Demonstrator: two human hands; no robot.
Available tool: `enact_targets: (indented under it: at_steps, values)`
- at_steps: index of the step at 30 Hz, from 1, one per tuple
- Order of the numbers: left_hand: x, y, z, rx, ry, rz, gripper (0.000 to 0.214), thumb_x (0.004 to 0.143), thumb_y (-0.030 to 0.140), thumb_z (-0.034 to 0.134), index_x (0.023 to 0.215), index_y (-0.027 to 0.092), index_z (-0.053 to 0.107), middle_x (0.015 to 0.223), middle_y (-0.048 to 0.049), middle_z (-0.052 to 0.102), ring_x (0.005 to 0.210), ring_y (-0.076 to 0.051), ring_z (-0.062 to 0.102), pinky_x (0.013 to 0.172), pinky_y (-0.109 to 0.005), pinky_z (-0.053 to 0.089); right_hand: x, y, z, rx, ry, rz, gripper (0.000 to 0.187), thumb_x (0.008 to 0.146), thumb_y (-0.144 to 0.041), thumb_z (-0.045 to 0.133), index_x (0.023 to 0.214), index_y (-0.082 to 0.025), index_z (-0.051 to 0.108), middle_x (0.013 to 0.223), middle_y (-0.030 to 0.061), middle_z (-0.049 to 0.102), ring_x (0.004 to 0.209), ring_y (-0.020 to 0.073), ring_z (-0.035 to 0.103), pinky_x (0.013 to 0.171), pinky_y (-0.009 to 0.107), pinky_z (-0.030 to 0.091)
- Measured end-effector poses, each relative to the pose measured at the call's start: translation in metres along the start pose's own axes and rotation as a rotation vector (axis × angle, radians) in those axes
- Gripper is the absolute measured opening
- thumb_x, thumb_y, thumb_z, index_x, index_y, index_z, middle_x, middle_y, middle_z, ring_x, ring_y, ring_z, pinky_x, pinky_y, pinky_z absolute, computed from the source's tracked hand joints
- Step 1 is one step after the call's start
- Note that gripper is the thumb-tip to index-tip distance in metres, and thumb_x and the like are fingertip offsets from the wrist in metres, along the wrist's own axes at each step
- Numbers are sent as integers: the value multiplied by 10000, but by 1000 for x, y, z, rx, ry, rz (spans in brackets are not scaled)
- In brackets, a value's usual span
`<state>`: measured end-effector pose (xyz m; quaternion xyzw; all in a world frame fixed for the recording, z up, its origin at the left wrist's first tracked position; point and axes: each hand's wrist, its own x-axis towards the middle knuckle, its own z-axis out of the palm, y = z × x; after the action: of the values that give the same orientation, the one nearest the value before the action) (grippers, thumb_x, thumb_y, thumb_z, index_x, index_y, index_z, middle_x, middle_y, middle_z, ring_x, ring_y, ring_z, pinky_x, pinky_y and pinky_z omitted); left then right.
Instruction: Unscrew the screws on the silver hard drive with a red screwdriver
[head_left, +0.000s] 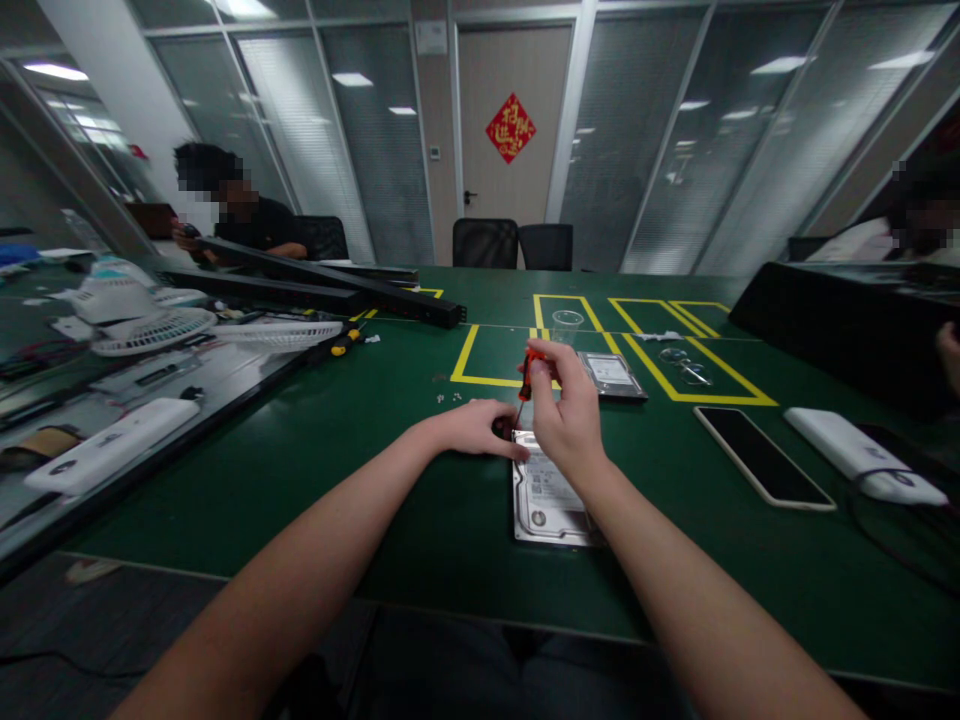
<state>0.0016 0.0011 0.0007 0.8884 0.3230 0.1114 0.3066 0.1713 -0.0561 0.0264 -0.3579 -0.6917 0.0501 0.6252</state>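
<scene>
We take the near hard drive as our landmark; it lies flat on the green bench, close to the front edge. Far to the left of it, a flat grey panel carries white fan parts and one white oblong device. Less far to the left, and behind it, lies one yellow-and-black screwdriver. Nearer on this side are several small pieces, too small for us to count surely. Our left hand is at its far left corner: the thumb touches its top and the fingers are bent, but we cannot tell if this grip is holding it. Our right hand has its grip closed around one red-and-black screwdriver, whose shaft points down to the same corner. Behind it, partly covered by this hand, stands one clear cup; its contents we cannot tell. Behind it and to the right lies the second hard drive, so we count two drives. Farther right of it we find one pair of glasses, one phone and another white oblong device.
</scene>
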Motion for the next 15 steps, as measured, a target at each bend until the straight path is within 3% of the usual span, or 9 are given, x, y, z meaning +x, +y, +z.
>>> enact_targets:
  at_steps: [7,15]
  values:
    - [0,1,0,11,7,-18,592,759,671,789,1086,184,705,989,-55,725,871,-232,643,752,-327,436,1,2,-2,-24,7,-58,315,1049,-161,442,1270,-260,644,1156,75,710,1084,223,680,942,451,584]
    - [0,1,-1,-2,8,-2,593,758,668,795,1096,188,717,1008,-66,739,885,-242,653,767,-333,452,3,-2,-2,-44,21,-80,277,1059,-182,458,1246,-265,645,1138,75,695,1078,223,666,932,445,577]
